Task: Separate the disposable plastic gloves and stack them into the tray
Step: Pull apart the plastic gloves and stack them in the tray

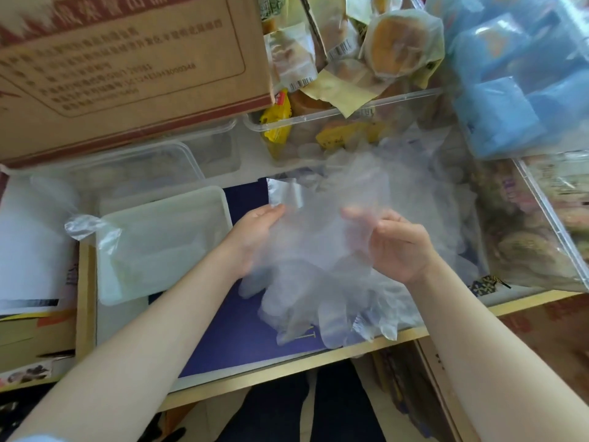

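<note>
Clear gloves point(322, 250) pinched by left hand point(255, 237), right hand point(398, 247); carton point(127, 68) print blurred.

bare blue mat point(242, 330) between tray point(165, 240) and glove pile point(334, 282), cardboard box point(127, 65) overhanging behind

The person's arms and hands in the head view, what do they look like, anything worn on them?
Both forearms are bare from the frame's lower edge to the wrist. The left hand and right hand wear no gloves, and no rings, watch or bracelets show. A sliver of pale blue fabric by the left arm may be a sleeve.
</note>
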